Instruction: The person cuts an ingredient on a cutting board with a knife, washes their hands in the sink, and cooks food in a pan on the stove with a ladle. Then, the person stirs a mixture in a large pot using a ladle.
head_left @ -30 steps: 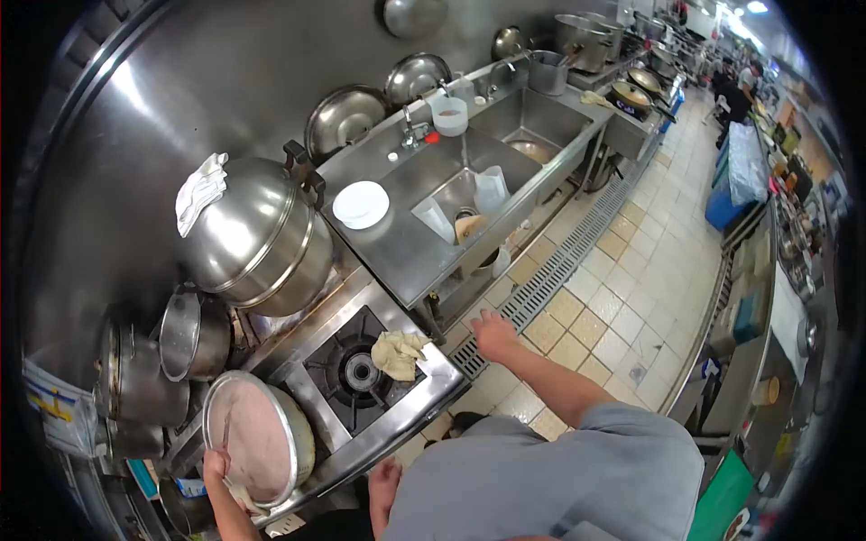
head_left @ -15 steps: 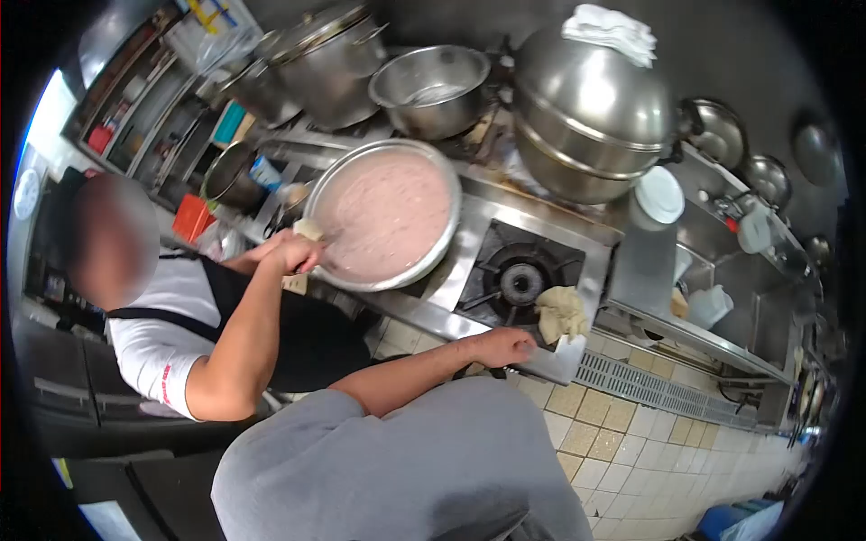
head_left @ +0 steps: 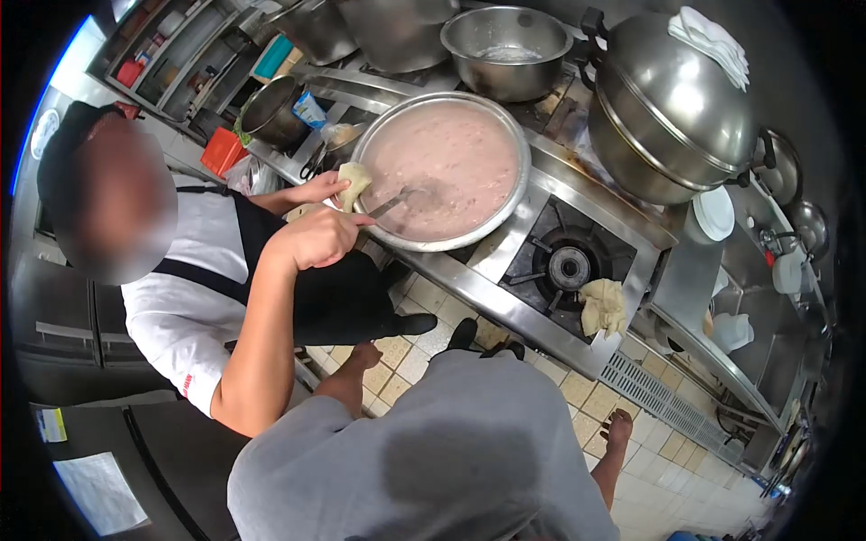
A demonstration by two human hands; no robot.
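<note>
My left hand [head_left: 364, 355] hangs low beside my grey shirt, above the tiled floor and near the co-worker's dark apron; its fingers are too small and blurred to read. On the other side, my right hand [head_left: 619, 426] hangs over the tiles near the floor grate, its fingers a little apart and nothing in them. In front of me stands a large metal basin [head_left: 517, 207] of pink, lumpy liquid [head_left: 442, 153]. A co-worker's hand grips a metal-ended stirring tool [head_left: 391, 203] dipped in it, while their other hand holds a pale cloth [head_left: 354, 185] at the rim.
A gas burner [head_left: 568, 268] lies right of the basin, with a crumpled cloth [head_left: 603, 307] at its corner. Behind are a metal bowl [head_left: 507, 68] and a big domed steamer [head_left: 672, 108]. A sink [head_left: 767, 311] is at right. The co-worker [head_left: 194, 261] stands close at left.
My left hand has drawn back from the stove's front edge to my side. My right hand has come into view. The view has shifted, and the co-worker's stirring tool shows more clearly.
</note>
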